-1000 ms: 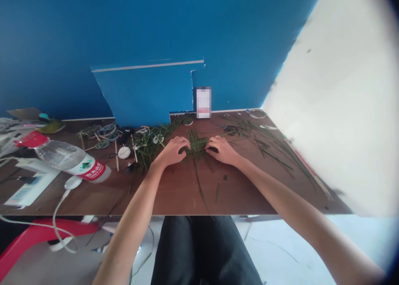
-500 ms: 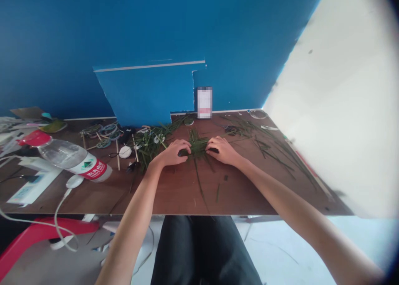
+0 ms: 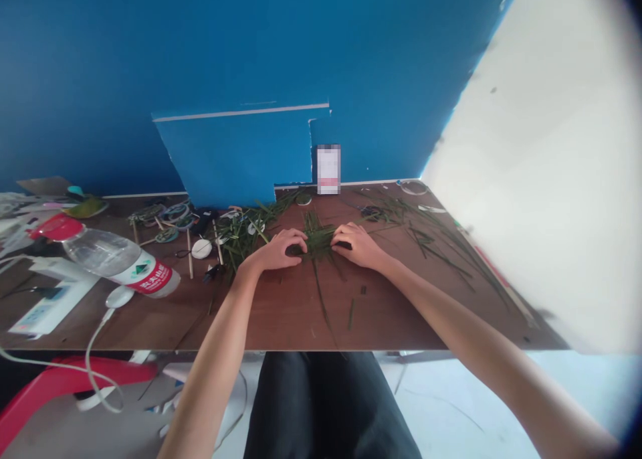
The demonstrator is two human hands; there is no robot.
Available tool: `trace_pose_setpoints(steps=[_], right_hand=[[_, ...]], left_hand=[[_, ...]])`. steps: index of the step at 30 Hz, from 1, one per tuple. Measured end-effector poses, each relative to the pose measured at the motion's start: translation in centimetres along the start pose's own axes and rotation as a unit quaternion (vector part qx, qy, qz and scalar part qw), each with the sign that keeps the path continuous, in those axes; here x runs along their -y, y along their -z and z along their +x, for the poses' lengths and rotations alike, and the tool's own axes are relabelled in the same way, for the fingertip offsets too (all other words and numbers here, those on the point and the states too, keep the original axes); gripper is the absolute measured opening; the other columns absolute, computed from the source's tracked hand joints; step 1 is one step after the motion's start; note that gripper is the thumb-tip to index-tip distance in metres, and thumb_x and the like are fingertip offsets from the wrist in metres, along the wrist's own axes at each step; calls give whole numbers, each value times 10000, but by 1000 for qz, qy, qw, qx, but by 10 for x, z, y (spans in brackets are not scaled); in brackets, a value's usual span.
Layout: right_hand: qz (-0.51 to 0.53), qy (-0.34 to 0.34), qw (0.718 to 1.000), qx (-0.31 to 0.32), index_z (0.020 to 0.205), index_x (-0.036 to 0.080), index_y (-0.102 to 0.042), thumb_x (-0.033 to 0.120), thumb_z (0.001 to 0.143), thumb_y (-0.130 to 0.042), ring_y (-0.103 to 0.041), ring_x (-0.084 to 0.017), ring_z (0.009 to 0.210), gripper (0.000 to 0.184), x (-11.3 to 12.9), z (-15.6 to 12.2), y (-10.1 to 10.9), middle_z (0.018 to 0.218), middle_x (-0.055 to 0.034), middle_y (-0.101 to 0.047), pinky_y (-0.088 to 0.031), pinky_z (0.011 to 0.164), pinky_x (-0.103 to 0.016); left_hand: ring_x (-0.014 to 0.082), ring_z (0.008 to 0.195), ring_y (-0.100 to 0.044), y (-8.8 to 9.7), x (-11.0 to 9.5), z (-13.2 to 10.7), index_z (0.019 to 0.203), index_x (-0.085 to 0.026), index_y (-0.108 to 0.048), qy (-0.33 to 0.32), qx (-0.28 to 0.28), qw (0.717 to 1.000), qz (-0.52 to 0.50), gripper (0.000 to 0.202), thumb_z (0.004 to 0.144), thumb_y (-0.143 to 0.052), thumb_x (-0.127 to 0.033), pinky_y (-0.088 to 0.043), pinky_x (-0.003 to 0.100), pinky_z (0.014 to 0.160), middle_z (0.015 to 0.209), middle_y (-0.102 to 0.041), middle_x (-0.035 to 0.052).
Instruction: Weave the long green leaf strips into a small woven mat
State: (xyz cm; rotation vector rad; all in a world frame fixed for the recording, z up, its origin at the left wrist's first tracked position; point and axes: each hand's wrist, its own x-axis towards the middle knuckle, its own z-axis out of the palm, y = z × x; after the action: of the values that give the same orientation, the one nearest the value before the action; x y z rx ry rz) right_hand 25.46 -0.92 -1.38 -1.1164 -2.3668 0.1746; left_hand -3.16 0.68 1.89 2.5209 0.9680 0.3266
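A small mat of crossed green leaf strips [image 3: 317, 239] lies flat on the brown table in front of me. My left hand [image 3: 281, 249] has its fingers curled on the mat's left edge. At the right edge my right hand [image 3: 357, 243] pinches the strip ends between thumb and fingers. One long strip [image 3: 322, 298] trails from the mat toward the table's front edge. The fingertips partly hide both sides of the weave.
Loose green strips are heaped on the left [image 3: 245, 235] and scattered on the right [image 3: 441, 245]. A plastic bottle with a red cap [image 3: 108, 251] lies near a white power strip [image 3: 53, 302]. A phone-like card [image 3: 329, 170] leans on the blue wall.
The view has tilted up very slightly. Both hands stay at the edges of the woven strips, with hardly any movement.
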Motion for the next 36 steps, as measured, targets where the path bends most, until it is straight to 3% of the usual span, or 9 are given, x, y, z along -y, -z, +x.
trace_pose_setpoints(steps=[10, 26, 32, 36], right_hand=[[5, 0, 1000, -1, 949, 240, -705, 367, 939, -557, -523, -240, 1001, 195, -1, 0, -1, 1041, -73, -648, -354, 834, -373], [7, 2, 1000, -5, 944, 232, -699, 367, 942, -556, -525, -238, 995, 197, -2, 0, 0, 1036, -71, -652, -356, 828, -366], [13, 1, 1000, -2, 948, 230, -698, 362, 947, -553, -522, -233, 1001, 197, -2, 0, 0, 1041, -69, -651, -349, 841, -360], [13, 6, 1000, -5, 942, 223, -697, 362, 942, -567, -523, -229, 991, 191, -3, 0, -1, 1036, -64, -655, -347, 829, -354]], left_hand=[[269, 1305, -447, 1, -4, -1, 936, -268, -655, 11, 0, 1000, -7, 154, 795, -692, -321, -263, 509, 1155, 1313, -535, 46], [253, 1312, -433, 0, -3, 0, 963, -277, -638, 13, 2, 1000, -10, 139, 833, -609, -236, -254, 494, 1159, 1312, -527, 35], [293, 1330, -398, 1, -8, -1, 955, -279, -638, 29, 19, 999, -19, 170, 813, -681, -363, -215, 549, 1161, 1339, -493, 38], [294, 1335, -382, 1, -8, -1, 957, -275, -632, 34, 23, 999, -27, 175, 814, -677, -363, -195, 549, 1169, 1342, -480, 35]])
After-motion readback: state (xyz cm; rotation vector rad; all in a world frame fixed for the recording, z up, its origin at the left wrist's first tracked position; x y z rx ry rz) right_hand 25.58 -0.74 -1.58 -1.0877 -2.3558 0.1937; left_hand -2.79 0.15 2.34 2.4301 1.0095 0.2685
